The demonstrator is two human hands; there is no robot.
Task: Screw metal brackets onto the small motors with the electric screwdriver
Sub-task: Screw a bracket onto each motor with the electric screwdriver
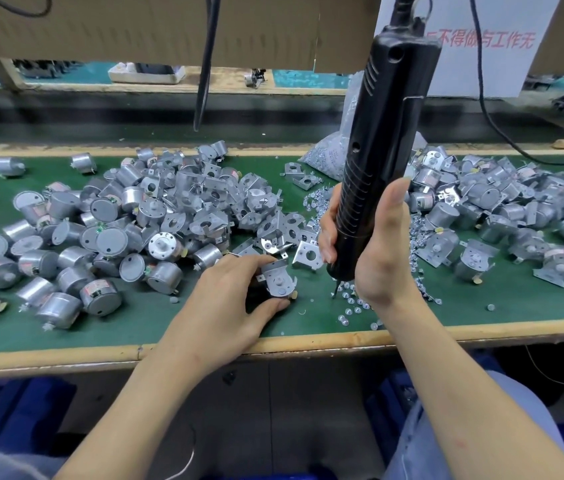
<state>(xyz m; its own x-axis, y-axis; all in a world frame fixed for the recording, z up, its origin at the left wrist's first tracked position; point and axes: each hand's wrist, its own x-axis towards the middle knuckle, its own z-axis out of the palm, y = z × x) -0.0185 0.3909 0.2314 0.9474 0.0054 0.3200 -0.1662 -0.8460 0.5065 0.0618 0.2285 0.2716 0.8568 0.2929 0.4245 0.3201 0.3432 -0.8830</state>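
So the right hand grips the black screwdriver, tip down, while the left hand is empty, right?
Not quite. The head view shows the left hand is not empty: it holds a small motor with a bracket on it. The rest stands: the right hand does grip the black screwdriver, tip down.

Both forearms are bare from the picture's lower edge up to the left hand (235,299) and right hand (381,258). Below the tabletop (135,317), both knees wear pale grey-blue denim trousers (481,427).
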